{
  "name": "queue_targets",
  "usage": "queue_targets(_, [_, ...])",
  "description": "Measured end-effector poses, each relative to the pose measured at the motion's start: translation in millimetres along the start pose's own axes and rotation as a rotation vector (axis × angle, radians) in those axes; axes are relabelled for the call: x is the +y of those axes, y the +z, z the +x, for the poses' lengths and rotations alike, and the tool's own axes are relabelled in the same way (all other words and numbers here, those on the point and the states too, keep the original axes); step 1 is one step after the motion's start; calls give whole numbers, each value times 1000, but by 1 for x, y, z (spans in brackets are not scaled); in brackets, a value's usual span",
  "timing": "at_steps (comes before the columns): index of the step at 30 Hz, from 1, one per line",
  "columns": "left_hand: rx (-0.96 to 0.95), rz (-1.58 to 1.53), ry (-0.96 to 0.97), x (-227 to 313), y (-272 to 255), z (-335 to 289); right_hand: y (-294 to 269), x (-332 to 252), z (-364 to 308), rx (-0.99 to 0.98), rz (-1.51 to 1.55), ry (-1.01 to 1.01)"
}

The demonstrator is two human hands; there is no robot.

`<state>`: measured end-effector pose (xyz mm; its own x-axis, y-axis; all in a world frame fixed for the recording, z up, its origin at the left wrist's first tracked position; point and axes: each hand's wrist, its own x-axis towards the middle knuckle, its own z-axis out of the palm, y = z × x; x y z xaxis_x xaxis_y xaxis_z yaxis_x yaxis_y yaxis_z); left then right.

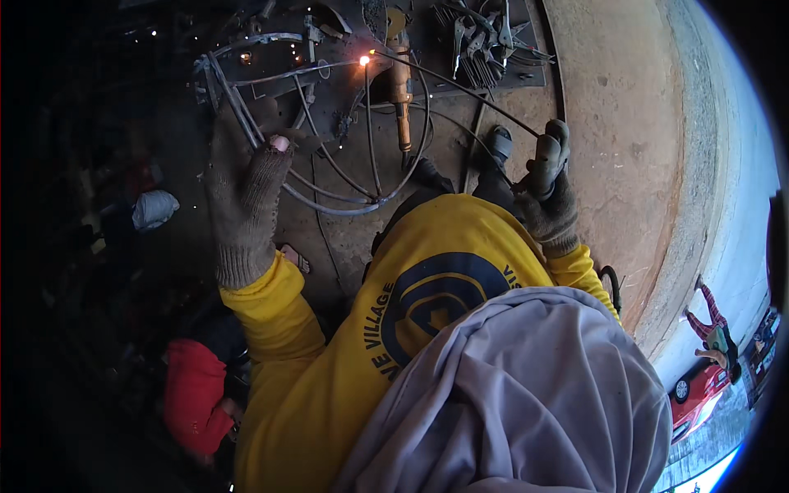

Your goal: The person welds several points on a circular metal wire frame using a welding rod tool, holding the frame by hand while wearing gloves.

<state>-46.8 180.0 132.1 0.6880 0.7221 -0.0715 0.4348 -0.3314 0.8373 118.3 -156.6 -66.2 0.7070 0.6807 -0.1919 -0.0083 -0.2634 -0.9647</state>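
Note:
My left hand (249, 193), in a worn grey knit glove with the thumb tip bare, grips a round frame of bent metal rods (335, 160) at its left side. Its fingers are partly lost in shadow. In my right hand (552, 209), also gloved, is a welding electrode holder (546, 162). A long thin welding rod (460, 85) runs from it up and left to the frame. At the rod's far tip, a bright orange glow (364, 61) shows on the end of an upright frame bar.
An orange angle grinder (400, 86) lies behind the frame on the dark metal worktable (526, 78). Several locking pliers (493, 37) are heaped at its back right. A person in red (196, 398) is at lower left; another person (717, 335) and a red car (697, 398) appear far right.

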Motion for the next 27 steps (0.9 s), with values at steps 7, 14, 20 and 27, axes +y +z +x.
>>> queue_targets(7, [99,-379,-168,-4,7,-5,3,-8,3,-25,-1,-29])
queue_targets(14, [113,-433,-207,0,11,-4,3,-7,3,-1,25,-11])
queue_targets(20, [108,-431,-223,4,11,-4,1,-6,4,-25,-32,-18])
queue_targets(27, [108,-464,-202,-5,8,-5,2,-15,5,-30,-38,-8])
